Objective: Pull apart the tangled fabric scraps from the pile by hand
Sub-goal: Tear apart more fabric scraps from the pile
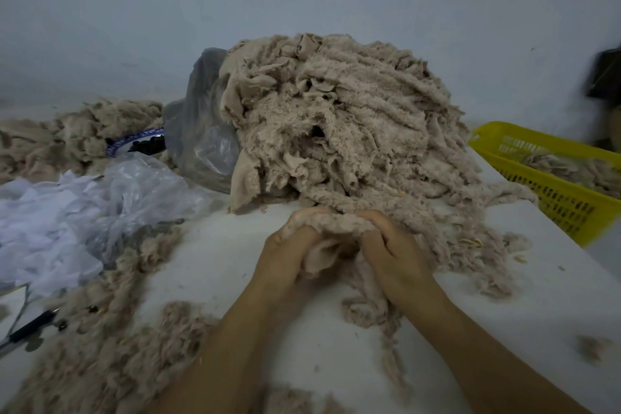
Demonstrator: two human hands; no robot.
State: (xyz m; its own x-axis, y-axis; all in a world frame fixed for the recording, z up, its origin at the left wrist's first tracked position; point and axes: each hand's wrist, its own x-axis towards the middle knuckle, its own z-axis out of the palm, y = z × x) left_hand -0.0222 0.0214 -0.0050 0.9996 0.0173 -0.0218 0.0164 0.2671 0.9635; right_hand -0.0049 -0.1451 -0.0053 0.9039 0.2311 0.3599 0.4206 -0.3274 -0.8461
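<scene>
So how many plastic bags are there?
2: a grey plastic bag against the fabric pile, on its left, and a clear plastic bag crumpled in front of it. Others may be hidden.

Fabric scrap [331, 227] hides fingertips; basket [551, 191] cut by right edge.

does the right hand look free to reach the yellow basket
Probably not yet: the right hand grips a scrap with the left hand; once free, nothing tall blocks the way to the basket.

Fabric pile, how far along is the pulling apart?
Done: loose scraps lie on the table, near left, some in the yellow basket. In hand: left hand and right hand grip one scrap. Left: the big pile behind them, so most remains.
</scene>
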